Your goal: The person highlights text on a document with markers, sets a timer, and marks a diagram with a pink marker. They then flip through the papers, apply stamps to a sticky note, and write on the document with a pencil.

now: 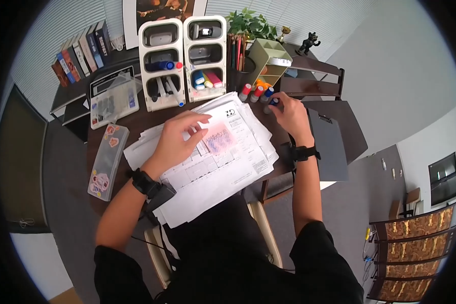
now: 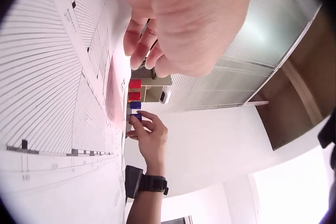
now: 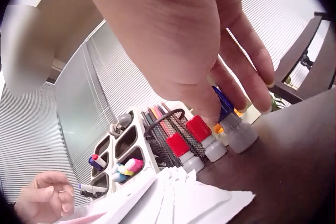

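Note:
At the right of the desk, my right hand (image 1: 292, 116) pinches a small bottle with a blue cap (image 1: 274, 102). In the right wrist view, thumb and fingers are at the cap of this bottle (image 3: 240, 136), and its pale translucent body stands on the dark desktop. Lined up beside it are another blue-capped bottle (image 1: 268, 93) and two red-capped ones (image 1: 245, 91). Above a stack of printed papers (image 1: 202, 175), my left hand (image 1: 177, 136) hovers with fingers loosely bent and nothing in them. A pink-tinted patch with handwriting (image 1: 220, 139) shows on the top sheet.
Two white organizers (image 1: 160, 96) with pens and highlighters stand at the back. Nearby are a mesh pencil holder (image 1: 236, 55) and a green desk organizer (image 1: 263, 53). Left lie a clear pencil case (image 1: 108, 162) and a parts box (image 1: 114, 106). A dark folder (image 1: 329, 147) lies right.

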`<state>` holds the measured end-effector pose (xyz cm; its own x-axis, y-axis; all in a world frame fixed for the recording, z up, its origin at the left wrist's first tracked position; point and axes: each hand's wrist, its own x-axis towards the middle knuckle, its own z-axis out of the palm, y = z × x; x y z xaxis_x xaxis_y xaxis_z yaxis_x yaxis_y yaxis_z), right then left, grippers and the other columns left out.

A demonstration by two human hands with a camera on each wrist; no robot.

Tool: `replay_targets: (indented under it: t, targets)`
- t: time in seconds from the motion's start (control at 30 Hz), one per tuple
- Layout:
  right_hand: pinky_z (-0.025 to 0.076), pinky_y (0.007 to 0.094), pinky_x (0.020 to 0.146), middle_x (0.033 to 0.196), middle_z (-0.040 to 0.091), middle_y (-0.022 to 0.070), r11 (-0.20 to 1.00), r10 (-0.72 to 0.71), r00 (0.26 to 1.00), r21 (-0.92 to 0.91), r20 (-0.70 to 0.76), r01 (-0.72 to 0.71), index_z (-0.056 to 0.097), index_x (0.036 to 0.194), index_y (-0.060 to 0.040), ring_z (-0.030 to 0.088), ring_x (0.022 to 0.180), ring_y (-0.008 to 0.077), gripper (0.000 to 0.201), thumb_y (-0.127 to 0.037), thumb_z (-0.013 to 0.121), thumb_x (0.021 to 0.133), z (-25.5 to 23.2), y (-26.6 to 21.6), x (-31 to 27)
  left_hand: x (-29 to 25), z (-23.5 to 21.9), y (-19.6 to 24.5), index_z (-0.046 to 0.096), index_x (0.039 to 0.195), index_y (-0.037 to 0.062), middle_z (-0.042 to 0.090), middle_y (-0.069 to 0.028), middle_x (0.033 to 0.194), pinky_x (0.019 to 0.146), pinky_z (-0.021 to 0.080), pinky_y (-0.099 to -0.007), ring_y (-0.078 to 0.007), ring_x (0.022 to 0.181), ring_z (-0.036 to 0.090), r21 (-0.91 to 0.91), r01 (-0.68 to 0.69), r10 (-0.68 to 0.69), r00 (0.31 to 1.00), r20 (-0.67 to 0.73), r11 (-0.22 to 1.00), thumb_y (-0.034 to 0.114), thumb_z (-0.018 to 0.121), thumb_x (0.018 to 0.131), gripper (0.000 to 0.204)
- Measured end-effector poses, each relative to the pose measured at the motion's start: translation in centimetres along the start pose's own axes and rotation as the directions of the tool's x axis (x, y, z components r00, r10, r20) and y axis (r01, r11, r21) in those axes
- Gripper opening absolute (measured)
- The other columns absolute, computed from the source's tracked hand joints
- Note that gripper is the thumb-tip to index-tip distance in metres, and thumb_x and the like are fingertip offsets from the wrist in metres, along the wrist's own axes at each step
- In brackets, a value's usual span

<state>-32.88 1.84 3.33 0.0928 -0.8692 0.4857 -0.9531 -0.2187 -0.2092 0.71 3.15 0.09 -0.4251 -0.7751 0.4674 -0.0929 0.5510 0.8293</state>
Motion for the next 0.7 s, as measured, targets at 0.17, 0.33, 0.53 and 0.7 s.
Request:
replay_targets:
  t: [0.17, 0.33, 0.53, 0.7]
  targets:
    - [0.054, 0.044, 0.065, 0.08, 0.072, 0.0149, 0.999, -0.014, 1.0, -0.033, -0.008, 0.014, 0.066, 0.109, -0.0089, 0.07, 0.075, 0.036, 0.033, -0.018, 0.079, 0.08, 0.5, 0.7, 0.9, -0.1, 0.0, 0.1, 0.068, 0.116, -0.0008, 0.068, -0.0106, 0.105, 0.072, 0.053, -0.0261, -0.0148, 0.088, 0.066, 0.02, -0.012, 0.012, 1.0, 0.017, 1.0, -0.005, 0.067, 0.086, 0.03]
    - [0.053, 0.0427, 0.06, 0.069, 0.068, 0.0113, 0.996, 0.081, 0.995, 0.029, -0.052, -0.08, 0.065, 0.112, -0.0088, 0.068, 0.065, 0.0327, 0.037, -0.022, 0.08, 0.082, -0.9, -0.8, 0.5, -0.2, 0.1, 0.0, 0.069, 0.116, -0.0005, 0.069, -0.0119, 0.11, 0.071, 0.053, -0.0261, -0.0148, 0.085, 0.065, 0.007, -0.016, 0.016, 1.0, 0.0, 1.0, -0.005, 0.068, 0.086, 0.03]
    - [0.053, 0.0441, 0.061, 0.083, 0.068, 0.0158, 0.998, -0.06, 0.993, 0.022, -0.098, 0.063, 0.069, 0.107, -0.0042, 0.068, 0.069, 0.0336, 0.032, -0.022, 0.078, 0.082, -0.2, -3.5, 2.3, -0.1, 0.0, 0.3, 0.069, 0.115, 0.0001, 0.069, -0.0122, 0.109, 0.07, 0.053, -0.0259, -0.0147, 0.085, 0.065, 0.01, -0.013, 0.013, 1.0, 0.013, 1.0, -0.005, 0.068, 0.086, 0.029]
    - [0.055, 0.0459, 0.065, 0.088, 0.068, 0.0164, 0.98, -0.127, 0.992, -0.149, 0.019, 0.128, 0.069, 0.104, -0.0043, 0.068, 0.074, 0.038, 0.03, -0.024, 0.077, 0.082, 2.1, -4.8, 4.1, -0.2, 0.0, -0.3, 0.07, 0.114, 0.0002, 0.069, -0.0117, 0.107, 0.07, 0.052, -0.0261, -0.0149, 0.084, 0.065, -0.009, -0.019, 0.019, 1.0, 0.012, 1.0, -0.004, 0.068, 0.086, 0.028]
